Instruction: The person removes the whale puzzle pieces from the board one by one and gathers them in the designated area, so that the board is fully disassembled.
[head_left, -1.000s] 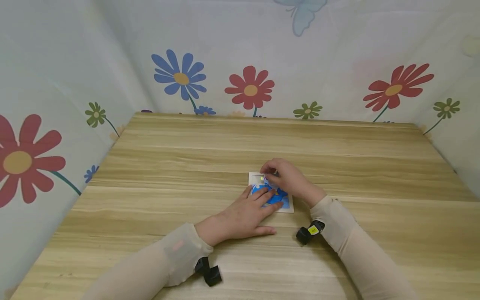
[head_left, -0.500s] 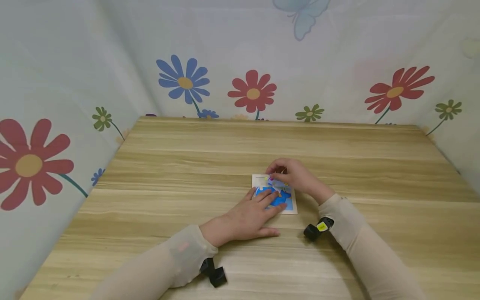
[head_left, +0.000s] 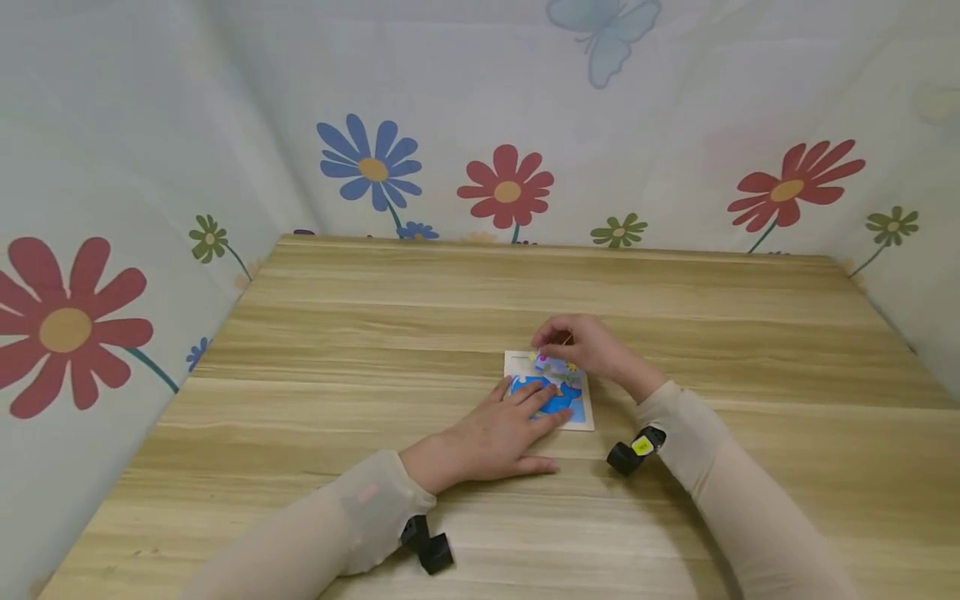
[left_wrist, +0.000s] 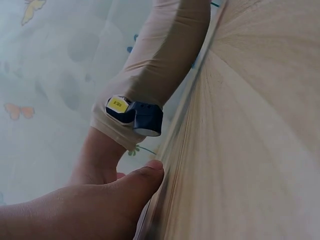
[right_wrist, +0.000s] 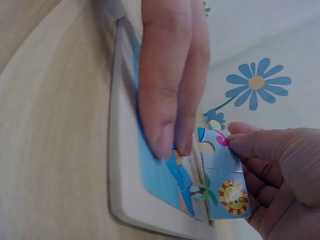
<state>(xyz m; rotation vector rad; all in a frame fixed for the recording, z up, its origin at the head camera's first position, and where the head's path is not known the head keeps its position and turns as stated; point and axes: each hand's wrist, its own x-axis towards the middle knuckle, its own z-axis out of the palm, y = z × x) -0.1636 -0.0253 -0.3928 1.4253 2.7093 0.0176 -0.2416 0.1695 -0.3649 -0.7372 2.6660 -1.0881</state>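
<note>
A small jigsaw puzzle board (head_left: 587, 423) with a pale rim lies on the table, bearing a blue picture. My left hand (head_left: 491, 435) rests on it with fingers spread and straight, covering part of the picture. At the board's far side, my right hand (head_left: 591, 348) pinches joined jigsaw pieces (right_wrist: 220, 160) between thumb and fingers. A smiling sun, part of a palm tree and a pink swirl are printed on them. In the right wrist view these pieces stand tilted up at the board's edge, near the left hand's fingers (right_wrist: 165, 85). The left wrist view shows mainly the thumb.
The wood-grain table (head_left: 375, 333) spreads around the board on all sides. Behind it hangs a white cloth (head_left: 645, 108) printed with flowers and a butterfly. Each wrist carries a small black camera, one of them the right wrist camera (head_left: 633, 452).
My right hand has tilted the joined jigsaw pieces, so the printed sun now shows in the head view. My left hand stays on the board. The head view has shifted slightly.
</note>
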